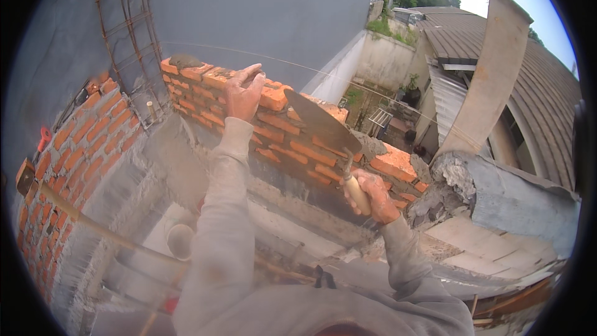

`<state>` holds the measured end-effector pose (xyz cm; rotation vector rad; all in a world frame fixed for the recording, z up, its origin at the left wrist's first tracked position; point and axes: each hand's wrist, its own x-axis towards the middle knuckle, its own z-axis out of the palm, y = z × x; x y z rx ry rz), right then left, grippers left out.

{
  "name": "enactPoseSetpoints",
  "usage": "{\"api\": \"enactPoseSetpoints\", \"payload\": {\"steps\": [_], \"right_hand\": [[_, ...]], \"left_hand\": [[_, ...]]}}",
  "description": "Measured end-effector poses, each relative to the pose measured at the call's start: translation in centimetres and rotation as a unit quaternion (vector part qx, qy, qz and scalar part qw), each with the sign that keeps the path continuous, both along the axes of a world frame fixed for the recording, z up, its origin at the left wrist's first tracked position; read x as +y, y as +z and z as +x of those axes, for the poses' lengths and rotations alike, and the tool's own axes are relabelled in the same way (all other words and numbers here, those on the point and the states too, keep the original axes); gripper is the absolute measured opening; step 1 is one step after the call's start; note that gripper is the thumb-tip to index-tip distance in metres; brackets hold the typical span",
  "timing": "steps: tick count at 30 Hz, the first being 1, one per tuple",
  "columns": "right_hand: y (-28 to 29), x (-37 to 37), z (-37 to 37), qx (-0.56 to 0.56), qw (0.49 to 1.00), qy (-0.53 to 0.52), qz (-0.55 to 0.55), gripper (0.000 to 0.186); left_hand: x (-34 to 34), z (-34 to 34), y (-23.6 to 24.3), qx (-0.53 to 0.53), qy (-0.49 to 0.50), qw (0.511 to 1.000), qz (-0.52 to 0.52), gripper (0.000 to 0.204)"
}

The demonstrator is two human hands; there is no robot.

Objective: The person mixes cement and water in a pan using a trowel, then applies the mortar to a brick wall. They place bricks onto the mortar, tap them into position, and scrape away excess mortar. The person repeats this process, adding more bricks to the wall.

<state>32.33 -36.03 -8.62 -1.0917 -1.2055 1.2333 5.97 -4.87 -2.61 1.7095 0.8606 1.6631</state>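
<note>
My right hand [376, 198] is wrapped round the wooden handle of a trowel [322, 123]. The trowel's broad, pointed blade slants up and left across the brick wall [289, 144]. My left hand [244, 94] is raised at the wall's top course, fingers partly bent and apart, with nothing visible in it. Whether its palm touches the bricks cannot be told. Beside it, an orange brick [273, 97] lies on the top course. Grey mortar [185, 61] sits on the wall's far left end, and more mortar [371, 144] lies right of the blade.
A thin string line [311, 72] runs along the wall's far side. Upright steel bars [129, 22] stand at the left corner, beside another brick wall [84, 140]. A long wooden-handled tool [106, 224] slants at lower left near a pipe opening [180, 241]. A tall board [494, 68] rises at right.
</note>
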Motion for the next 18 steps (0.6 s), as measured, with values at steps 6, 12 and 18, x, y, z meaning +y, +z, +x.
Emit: {"api": "enactPoseSetpoints", "payload": {"steps": [6, 12, 18], "right_hand": [[-10.1, 0.0, -4.5, -0.287, 0.953, -0.067, 0.074, 0.037], [-9.3, 5.6, -4.5, -0.277, 0.935, -0.199, 0.097, 0.039], [-10.8, -1.7, -1.4, -0.219, 0.94, -0.256, 0.059, 0.039]], "left_hand": [[-2.1, 9.6, 6.9, 0.49, -0.229, 0.837, 0.078, 0.055], [-3.3, 16.6, 5.6, 0.673, -0.266, 0.69, 0.019, 0.074], [-2.7, 16.7, 5.8, 0.675, -0.289, 0.678, -0.022, 0.074]]}}
